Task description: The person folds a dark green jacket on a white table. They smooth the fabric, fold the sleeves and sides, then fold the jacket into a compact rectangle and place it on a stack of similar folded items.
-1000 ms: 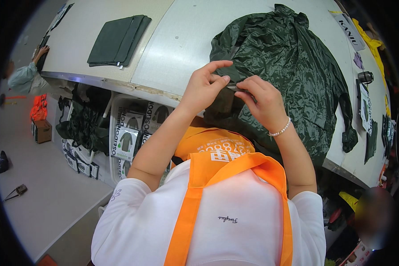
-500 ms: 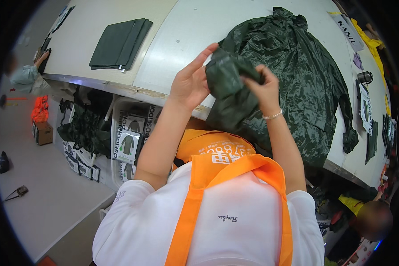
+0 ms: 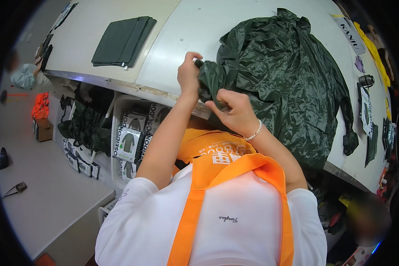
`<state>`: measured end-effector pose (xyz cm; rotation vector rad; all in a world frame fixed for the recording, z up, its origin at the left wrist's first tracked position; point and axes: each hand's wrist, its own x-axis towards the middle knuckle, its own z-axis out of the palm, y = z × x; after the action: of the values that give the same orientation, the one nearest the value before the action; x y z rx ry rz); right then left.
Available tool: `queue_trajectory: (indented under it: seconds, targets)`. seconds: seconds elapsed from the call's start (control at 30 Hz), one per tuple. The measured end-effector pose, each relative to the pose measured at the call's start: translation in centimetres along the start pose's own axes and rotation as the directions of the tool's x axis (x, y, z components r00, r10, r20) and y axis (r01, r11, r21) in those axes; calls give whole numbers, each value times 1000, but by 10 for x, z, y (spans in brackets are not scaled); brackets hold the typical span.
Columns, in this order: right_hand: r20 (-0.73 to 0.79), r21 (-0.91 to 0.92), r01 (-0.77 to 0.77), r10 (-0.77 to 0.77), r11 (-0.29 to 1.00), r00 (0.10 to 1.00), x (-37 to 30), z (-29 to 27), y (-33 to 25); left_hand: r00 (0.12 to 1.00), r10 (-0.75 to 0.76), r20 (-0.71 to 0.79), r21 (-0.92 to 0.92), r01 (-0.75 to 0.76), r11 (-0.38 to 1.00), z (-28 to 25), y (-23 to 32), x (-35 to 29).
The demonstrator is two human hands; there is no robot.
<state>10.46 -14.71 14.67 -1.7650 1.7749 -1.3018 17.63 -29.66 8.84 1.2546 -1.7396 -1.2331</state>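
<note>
A shiny dark green raincoat point(image 3: 284, 75) lies spread on the white table, its collar toward the far edge. One sleeve, bunched up point(image 3: 212, 76), is lifted at the near left between my hands. My left hand point(image 3: 189, 76) has its fingers curled round the sleeve's end. Closed on the fabric just right of it is my right hand point(image 3: 237, 111), which wears a beaded bracelet. The coat's other sleeve point(image 3: 348, 126) trails to the right side of the table. Part of the near hem drops over the table's front edge.
Folded dark green garments point(image 3: 123, 41) lie at the left on the table point(image 3: 177, 37). Below its edge stands a white basket point(image 3: 116, 146) of packaged garments. A black round object point(image 3: 366, 80) and flat packages lie at the right. Other people are at far left and lower right.
My left hand has gone from spread fingers to curled round the sleeve end. My right hand has moved down and left, and the sleeve is bunched more tightly.
</note>
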Motion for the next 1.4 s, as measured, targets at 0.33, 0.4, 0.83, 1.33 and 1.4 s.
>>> queue_trajectory:
  seconds: [0.33,0.4,0.83,1.33,1.4]
  targets:
    - [-625,56,-357,312,932,715,4,-60,87,675,170,718,-303,84,949,20,53,-105]
    - [-657,117,-313,310,942,688,5,-51,83,909,312,276,-207,-260,943,35,36,-96]
    - [-310,-47,-249,223,967,924,-13,-78,15,583,313,750,-46,-425,904,-46,37,11]
    - [-8,-189,-382,388,904,922,-44,-61,54,839,-217,500,-846,526,85,80,-51,-86]
    - [-19,-289,-354,364,889,931,-48,-69,60,931,-111,347,-813,357,460,77,-54,-101]
